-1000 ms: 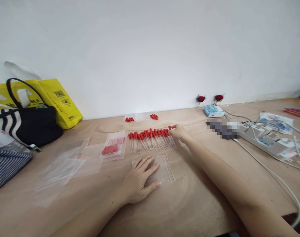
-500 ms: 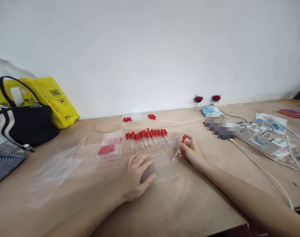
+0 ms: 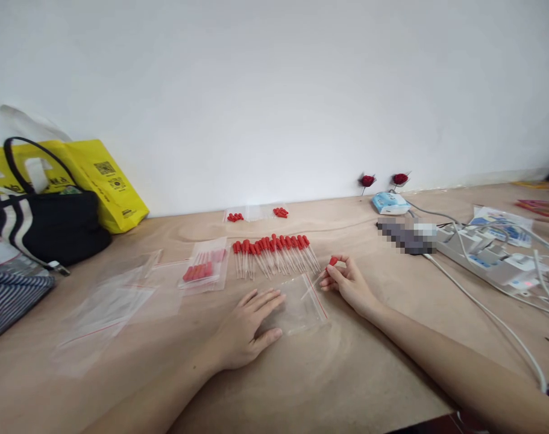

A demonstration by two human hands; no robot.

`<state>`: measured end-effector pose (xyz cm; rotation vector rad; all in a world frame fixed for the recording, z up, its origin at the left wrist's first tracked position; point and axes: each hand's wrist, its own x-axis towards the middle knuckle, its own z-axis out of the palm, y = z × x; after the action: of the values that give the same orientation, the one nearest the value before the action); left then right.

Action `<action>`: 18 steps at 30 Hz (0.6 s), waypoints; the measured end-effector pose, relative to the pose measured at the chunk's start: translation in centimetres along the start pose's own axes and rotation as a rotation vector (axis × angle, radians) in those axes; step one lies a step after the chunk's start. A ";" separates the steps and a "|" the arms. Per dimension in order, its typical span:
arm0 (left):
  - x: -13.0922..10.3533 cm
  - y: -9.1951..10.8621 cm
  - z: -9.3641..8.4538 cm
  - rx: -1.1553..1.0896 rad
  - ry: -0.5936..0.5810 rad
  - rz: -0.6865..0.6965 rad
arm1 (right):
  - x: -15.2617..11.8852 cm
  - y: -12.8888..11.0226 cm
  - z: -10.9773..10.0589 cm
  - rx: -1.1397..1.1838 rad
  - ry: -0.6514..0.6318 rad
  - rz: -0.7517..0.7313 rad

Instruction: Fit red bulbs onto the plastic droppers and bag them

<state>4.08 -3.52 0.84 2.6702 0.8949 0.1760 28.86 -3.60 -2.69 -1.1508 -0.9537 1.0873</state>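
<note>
My left hand [image 3: 251, 325] lies flat with fingers spread over the left part of a clear zip bag [image 3: 296, 313] that has a red seal line. Pinched by its red bulb in my right hand [image 3: 349, 286] is a dropper [image 3: 332, 261]. Its clear tube slants down and left, with the tip at the bag's red-lined end. Beyond the bag lies a row of droppers [image 3: 274, 250] with red bulbs and clear tubes. Left of that row, a filled bag [image 3: 202, 271] holds several more droppers.
Several clear zip bags [image 3: 106, 313] overlap at left. Small bags with red bulbs [image 3: 281, 212] lie by the wall. A black bag [image 3: 57, 223] and a yellow bag [image 3: 116, 187] stand far left. A power strip [image 3: 495, 259] with cables and a tissue pack [image 3: 390, 204] are at right.
My right hand has lowered and tilted the dropper, bringing its tube from beside the bag to over its red-lined end. My left hand stays on the bag, its fingers lying flatter.
</note>
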 end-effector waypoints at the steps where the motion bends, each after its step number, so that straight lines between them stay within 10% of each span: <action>1: 0.0 0.0 0.0 -0.002 0.001 -0.001 | -0.2 -0.1 0.0 -0.006 -0.030 0.009; 10: 0.1 -0.3 0.3 -0.024 0.036 0.014 | -0.2 -1.1 -1.0 -0.472 -0.412 -0.174; 18: 0.4 -0.1 0.4 -0.013 0.026 0.011 | 0.2 -0.2 -0.8 -0.697 -0.490 -0.313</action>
<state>4.44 -3.33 0.49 2.6670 0.8839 0.2182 29.68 -3.56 -2.58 -1.2341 -1.9345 0.8032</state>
